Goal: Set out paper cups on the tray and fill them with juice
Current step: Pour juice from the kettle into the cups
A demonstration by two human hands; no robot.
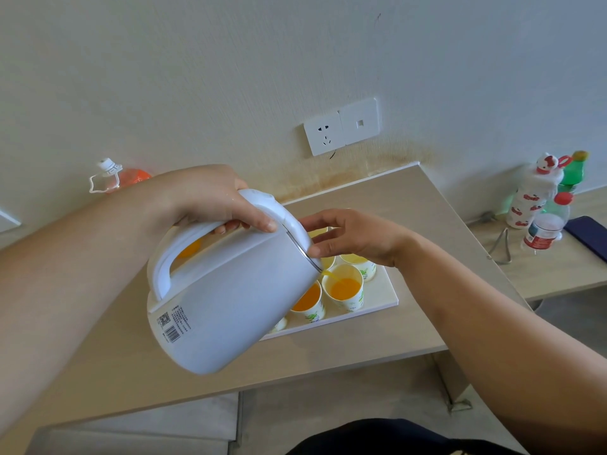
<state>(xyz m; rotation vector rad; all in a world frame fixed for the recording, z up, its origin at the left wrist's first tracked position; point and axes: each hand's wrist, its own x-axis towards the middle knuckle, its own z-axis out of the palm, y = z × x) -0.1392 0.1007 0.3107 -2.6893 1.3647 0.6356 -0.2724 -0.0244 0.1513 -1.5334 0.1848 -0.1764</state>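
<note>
Three bottles (545, 224) far right, orange bottle (131, 177) left. Tilted kettle (236, 300) hides some tray cups (310, 307); left hand (226, 205) grips handle (162, 261), right hand's (358, 234) relaxed fingers (313, 220) touch lid (290, 226). Juice (345, 287) pouring into front cup (354, 302) on tray (384, 290), table (410, 326) centre.

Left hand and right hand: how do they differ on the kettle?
The left hand grips the kettle by its handle, carrying it tilted; the right hand only touches the lid with fingertips. The left hand's fingers curl round; the right hand's lie relaxed. Both touch the kettle.
</note>
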